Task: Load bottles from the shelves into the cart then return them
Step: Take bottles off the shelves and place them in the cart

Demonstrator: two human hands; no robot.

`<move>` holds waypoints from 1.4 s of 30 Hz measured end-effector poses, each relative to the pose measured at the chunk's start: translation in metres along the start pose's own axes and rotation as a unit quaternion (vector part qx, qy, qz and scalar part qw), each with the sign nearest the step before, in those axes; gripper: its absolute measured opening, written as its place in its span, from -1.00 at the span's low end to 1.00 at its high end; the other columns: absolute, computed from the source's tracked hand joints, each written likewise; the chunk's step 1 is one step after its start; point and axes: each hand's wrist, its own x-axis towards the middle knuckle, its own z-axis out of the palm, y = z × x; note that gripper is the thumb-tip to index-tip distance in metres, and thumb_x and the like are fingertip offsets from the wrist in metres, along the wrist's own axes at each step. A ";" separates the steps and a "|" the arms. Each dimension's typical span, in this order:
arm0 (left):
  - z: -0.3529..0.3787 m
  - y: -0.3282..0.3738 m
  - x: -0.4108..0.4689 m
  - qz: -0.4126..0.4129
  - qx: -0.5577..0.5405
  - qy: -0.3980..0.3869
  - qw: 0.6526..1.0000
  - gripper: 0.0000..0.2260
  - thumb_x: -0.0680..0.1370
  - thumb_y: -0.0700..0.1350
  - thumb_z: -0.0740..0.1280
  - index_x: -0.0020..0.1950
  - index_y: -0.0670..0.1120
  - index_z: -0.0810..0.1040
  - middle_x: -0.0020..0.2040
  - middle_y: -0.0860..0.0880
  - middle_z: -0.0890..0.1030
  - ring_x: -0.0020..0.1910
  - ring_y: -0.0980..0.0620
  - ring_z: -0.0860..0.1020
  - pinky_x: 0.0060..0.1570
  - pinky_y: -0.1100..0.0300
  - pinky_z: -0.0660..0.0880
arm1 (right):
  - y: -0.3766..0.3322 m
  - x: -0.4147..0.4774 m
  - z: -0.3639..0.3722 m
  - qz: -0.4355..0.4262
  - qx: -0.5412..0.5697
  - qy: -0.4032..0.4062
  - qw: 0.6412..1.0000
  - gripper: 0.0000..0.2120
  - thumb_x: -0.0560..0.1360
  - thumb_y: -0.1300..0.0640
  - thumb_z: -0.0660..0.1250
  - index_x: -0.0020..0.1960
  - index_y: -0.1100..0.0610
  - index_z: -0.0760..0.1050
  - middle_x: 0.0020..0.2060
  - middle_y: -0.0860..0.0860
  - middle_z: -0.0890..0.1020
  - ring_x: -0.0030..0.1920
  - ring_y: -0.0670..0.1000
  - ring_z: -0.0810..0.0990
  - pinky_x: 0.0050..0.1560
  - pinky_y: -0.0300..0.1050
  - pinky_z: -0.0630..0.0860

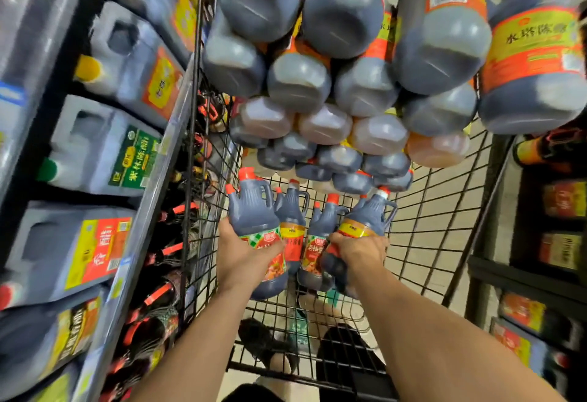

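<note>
Cart — left hand, right hand round 2 bottles

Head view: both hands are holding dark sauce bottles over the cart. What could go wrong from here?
Slip: the left hand and right hand each seem to grip two dark, red-capped plastic sauce bottles by their bodies alone; one could drop. Shift: the heap of dark bottles lying on their sides in the black wire cart looks loosely stacked; it may roll.
</note>
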 end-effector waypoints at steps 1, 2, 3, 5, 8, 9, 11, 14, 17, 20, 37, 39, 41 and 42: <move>-0.002 0.000 -0.002 0.002 -0.004 -0.004 1.000 -0.32 0.17 0.05 0.64 0.07 0.18 0.26 -0.09 0.21 0.53 -0.22 0.27 0.47 -0.34 0.30 0.31 | 0.000 -0.001 -0.002 -0.003 -0.003 0.001 1.000 0.02 0.05 -0.04 0.65 0.31 0.11 0.13 0.22 0.21 0.48 0.15 0.28 0.56 0.13 0.29 0.53; -0.003 -0.001 -0.004 0.007 -0.008 -0.006 1.000 -0.33 0.17 0.04 0.64 0.08 0.18 0.27 -0.08 0.21 0.54 -0.21 0.25 0.50 -0.34 0.30 0.32 | -0.001 -0.002 -0.005 -0.006 -0.005 0.001 1.000 -0.02 0.09 -0.03 0.66 0.31 0.13 0.15 0.19 0.22 0.49 0.11 0.29 0.57 0.10 0.26 0.56; -0.005 -0.001 -0.006 0.014 -0.012 -0.006 1.000 -0.33 0.17 0.03 0.65 0.09 0.18 0.29 -0.07 0.20 0.56 -0.19 0.23 0.52 -0.33 0.29 0.33 | 0.000 -0.002 -0.008 -0.008 0.002 -0.004 1.000 -0.06 0.13 0.00 0.66 0.30 0.14 0.16 0.16 0.23 0.51 0.06 0.29 0.59 0.07 0.24 0.58; -0.009 -0.002 -0.012 0.030 -0.021 -0.003 0.999 -0.34 0.17 0.01 0.65 0.10 0.18 0.31 -0.06 0.18 0.58 -0.16 0.18 0.56 -0.30 0.25 0.39 | 0.004 -0.005 -0.014 -0.012 0.027 -0.018 0.999 -0.11 0.18 0.08 0.65 0.31 0.16 0.18 0.12 0.23 0.53 0.02 0.27 0.60 0.03 0.23 0.60; -0.016 -0.002 -0.025 0.047 -0.032 -0.001 0.998 -0.32 0.17 0.01 0.64 0.12 0.21 0.31 -0.04 0.16 0.59 -0.13 0.09 0.61 -0.17 0.11 0.52 | 0.018 -0.015 -0.023 -0.046 0.040 -0.030 0.998 -0.15 0.20 0.15 0.62 0.32 0.20 0.20 0.05 0.22 0.56 -0.02 0.23 0.62 0.00 0.17 0.62; -0.020 -0.002 -0.030 0.052 -0.038 0.001 0.998 -0.32 0.15 0.03 0.63 0.10 0.25 0.29 -0.04 0.18 0.58 -0.14 0.12 0.60 -0.17 0.11 0.52 | 0.023 -0.019 -0.026 -0.064 0.048 -0.031 0.996 -0.17 0.20 0.16 0.61 0.30 0.22 0.21 0.02 0.21 0.57 -0.05 0.20 0.62 -0.03 0.13 0.62; -0.029 0.000 -0.043 0.071 -0.049 0.006 0.996 -0.30 0.14 0.06 0.63 0.04 0.35 0.24 -0.09 0.25 0.55 -0.20 0.29 0.54 -0.29 0.24 0.44 | 0.034 -0.029 -0.031 -0.111 0.063 -0.025 0.992 -0.20 0.17 0.17 0.62 0.27 0.23 0.25 -0.02 0.18 0.58 -0.10 0.15 0.61 -0.09 0.06 0.61; -0.047 0.002 -0.064 0.114 -0.064 0.007 0.991 -0.28 0.15 0.05 0.66 0.07 0.33 0.24 -0.09 0.30 0.51 -0.21 0.41 0.50 -0.32 0.36 0.37 | 0.047 -0.046 -0.039 -0.197 0.061 -0.037 0.978 -0.25 0.12 0.13 0.63 0.21 0.28 0.39 -0.05 0.17 0.64 -0.11 0.13 0.65 -0.14 0.03 0.62; -0.067 0.002 -0.085 0.156 -0.105 0.004 0.982 -0.29 0.09 0.09 0.65 0.07 0.36 0.30 -0.01 0.28 0.54 -0.11 0.41 0.54 -0.28 0.48 0.41 | 0.055 -0.064 -0.050 -0.301 0.051 -0.047 0.951 -0.41 0.15 0.18 0.62 0.10 0.23 0.48 -0.10 0.16 0.68 -0.19 0.07 0.68 -0.25 -0.04 0.63; -0.090 0.004 -0.108 0.210 -0.138 0.018 0.968 -0.24 0.01 0.19 0.59 0.11 0.39 0.31 0.02 0.35 0.52 -0.03 0.40 0.55 -0.15 0.39 0.46 | 0.056 -0.096 -0.062 -0.386 0.039 -0.049 0.920 -0.32 0.14 0.07 0.63 0.16 0.18 0.44 -0.06 0.11 0.67 -0.10 0.10 0.67 -0.09 0.09 0.62; -0.281 -0.022 -0.274 0.448 -0.250 0.187 0.838 -0.18 0.19 -0.09 0.65 0.32 0.30 0.34 0.17 0.35 0.56 0.11 0.35 0.56 -0.04 0.47 0.47 | 0.076 -0.352 -0.104 -0.726 0.089 -0.108 0.673 -0.08 0.18 0.09 0.66 0.40 0.08 0.24 0.02 -0.29 0.49 -0.04 -0.35 0.53 -0.09 -0.48 0.40; -0.303 -0.034 -0.295 0.449 -0.257 0.216 0.828 -0.20 0.17 -0.03 0.65 0.28 0.33 0.34 0.18 0.30 0.58 0.12 0.28 0.58 0.02 0.31 0.54 | 0.086 -0.385 -0.102 -0.747 0.091 -0.139 0.644 -0.03 0.12 0.01 0.68 0.40 0.09 0.25 0.07 -0.20 0.53 0.05 -0.17 0.55 0.04 -0.25 0.47; -0.324 -0.049 -0.314 0.451 -0.260 0.249 0.817 -0.22 0.14 0.03 0.63 0.25 0.33 0.34 0.15 0.29 0.59 0.08 0.26 0.60 -0.02 0.31 0.54 | 0.099 -0.416 -0.099 -0.767 0.094 -0.172 0.611 -0.02 0.07 -0.13 0.60 0.37 0.09 0.26 0.12 -0.13 0.54 0.09 -0.19 0.54 0.08 -0.31 0.45; -0.334 -0.057 -0.323 0.453 -0.257 0.268 0.810 -0.23 0.13 0.05 0.62 0.23 0.33 0.34 0.14 0.31 0.58 0.05 0.30 0.59 -0.07 0.38 0.51 | 0.105 -0.430 -0.096 -0.775 0.097 -0.189 0.595 -0.03 0.06 -0.19 0.56 0.35 0.07 0.27 0.11 -0.19 0.53 0.06 -0.29 0.53 0.05 -0.44 0.40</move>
